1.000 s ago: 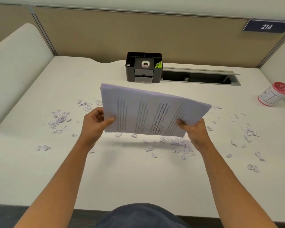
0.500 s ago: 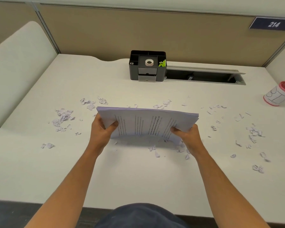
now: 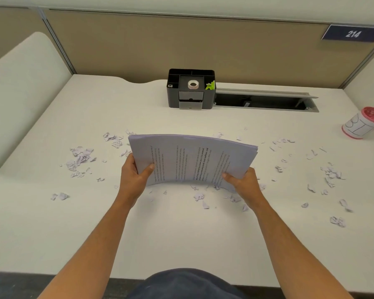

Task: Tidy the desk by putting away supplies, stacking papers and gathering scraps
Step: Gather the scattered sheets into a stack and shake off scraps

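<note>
Two bare hands hold one stack of papers [image 3: 192, 158] above the middle of a smooth, pale desk [image 3: 181, 234]. The left hand [image 3: 132, 178] grips the stack's left short edge, thumb pressed on the top sheet and the other fingers curled out of sight underneath. The right hand [image 3: 244, 182] grips the right short edge the same way, thumb on top. The sheets are thin white paper printed with lines of dark text, and the stack bows upward in a shallow arch between the two hands. Whether its near edge touches the desk cannot be told.

Dozens of small torn and crumpled paper scraps [image 3: 80, 156] lie scattered over the desk: a loose cluster to the left, more under and just in front of the stack, and a wider scatter to the right. They are too many and too small to count exactly.

At the back of the desk stands one boxy black desk organiser [image 3: 209, 98] with two small grey drawers in its front. One white tape roll [image 3: 193, 84] lies on top of it, and bright green clips [image 3: 210, 85] sit in its right compartment. Just beside it on the right, one long rectangular cable slot [image 3: 266, 100] is open in the desk. One white cylindrical container [image 3: 364, 124] with a red lid lies tilted near the desk's right edge. One dark blue sign [image 3: 352, 33] reading 214 hangs on the tan fabric partition.
</note>
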